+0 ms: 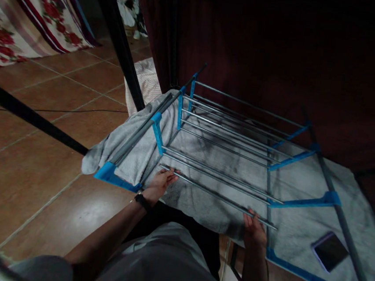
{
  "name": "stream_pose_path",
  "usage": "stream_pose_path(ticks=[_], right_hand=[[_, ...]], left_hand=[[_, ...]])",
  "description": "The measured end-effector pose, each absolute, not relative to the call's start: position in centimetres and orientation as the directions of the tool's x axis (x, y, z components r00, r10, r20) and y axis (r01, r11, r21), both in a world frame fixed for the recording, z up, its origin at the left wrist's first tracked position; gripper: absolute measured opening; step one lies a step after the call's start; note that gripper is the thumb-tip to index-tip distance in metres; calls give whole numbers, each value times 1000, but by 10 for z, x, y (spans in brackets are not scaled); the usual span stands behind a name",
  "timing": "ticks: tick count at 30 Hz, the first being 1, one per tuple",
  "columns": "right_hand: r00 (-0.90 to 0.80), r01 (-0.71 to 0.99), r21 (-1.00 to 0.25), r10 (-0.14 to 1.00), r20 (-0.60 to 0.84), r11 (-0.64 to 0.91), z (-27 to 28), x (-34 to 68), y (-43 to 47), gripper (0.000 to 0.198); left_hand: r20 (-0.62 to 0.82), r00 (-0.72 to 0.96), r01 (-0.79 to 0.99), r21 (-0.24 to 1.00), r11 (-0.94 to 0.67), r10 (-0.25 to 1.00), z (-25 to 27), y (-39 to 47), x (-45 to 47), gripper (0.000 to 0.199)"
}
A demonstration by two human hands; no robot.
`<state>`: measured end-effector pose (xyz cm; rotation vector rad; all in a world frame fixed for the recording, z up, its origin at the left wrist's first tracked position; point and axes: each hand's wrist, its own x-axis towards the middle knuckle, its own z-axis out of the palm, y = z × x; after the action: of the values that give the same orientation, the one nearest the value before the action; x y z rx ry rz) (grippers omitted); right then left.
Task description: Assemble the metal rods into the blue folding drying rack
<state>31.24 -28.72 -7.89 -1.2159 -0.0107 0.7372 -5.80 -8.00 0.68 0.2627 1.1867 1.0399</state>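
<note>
A loose metal rod (pixel 215 197) runs between my two hands, low over the near side of a grey blanket. My left hand (pixel 164 180), with a dark band on its wrist, grips the rod close to its left end. Near the other end my right hand (pixel 255 225) holds it too, fingers curled round from below. Just beyond lies a rack (pixel 157 128) with blue plastic brackets and grey tubes, several metal rods spanning it. The loose rod's right tip sits near the rack's right frame, apart from the blue bracket (pixel 304 202).
The grey blanket (pixel 205 160) covers the surface under the rack. A phone (pixel 330 251) rests on it at the right. Black poles (pixel 120 41) stand at the left. A dark red curtain (pixel 266 46) hangs behind. Brown floor tiles (pixel 47 153) and a flowered cloth (pixel 37 15) lie leftward.
</note>
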Motion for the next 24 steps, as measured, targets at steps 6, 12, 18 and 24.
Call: stream_pose_path(ticks=[6, 12, 18, 24], right_hand=[[778, -543, -828, 454, -434, 141, -78, 305, -282, 25], [753, -553, -825, 494, -435, 116, -76, 295, -276, 25], [720, -585, -805, 521, -458, 101, -71, 277, -268, 30], [711, -612, -786, 493, -502, 83, -67, 273, -265, 27]], left_hand=[[-639, 63, -518, 636, 572, 767, 9, -86, -51, 18], [-651, 96, -488, 628, 606, 753, 8, -92, -41, 19], [-648, 100, -464, 641, 611, 755, 10, -95, -36, 19], [-627, 114, -452, 658, 602, 771, 12, -100, -34, 22]])
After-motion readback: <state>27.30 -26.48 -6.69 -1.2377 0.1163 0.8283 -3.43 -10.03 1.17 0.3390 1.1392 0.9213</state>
